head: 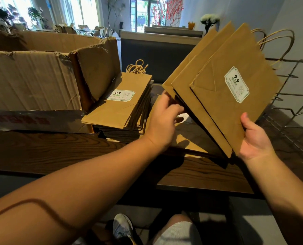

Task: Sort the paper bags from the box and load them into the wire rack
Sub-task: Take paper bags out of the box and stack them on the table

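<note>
A fanned bunch of flat brown paper bags (218,103) with twine handles and a white label is raised above the table, tilted up toward the right. My right hand (255,138) grips its lower corner, thumb on the front bag. My left hand (165,117) holds the bunch's left edge, fingers curled among the bags. A stack of the same bags (122,106) lies flat on the table beside the open cardboard box (41,82). The black wire rack (292,103) stands at the right, partly hidden behind the raised bags.
The dark wooden table (58,152) carries everything; its front edge runs close to me. More flat bags lie under the raised bunch. A dark counter stands behind the table. My knee and shoe show below the edge.
</note>
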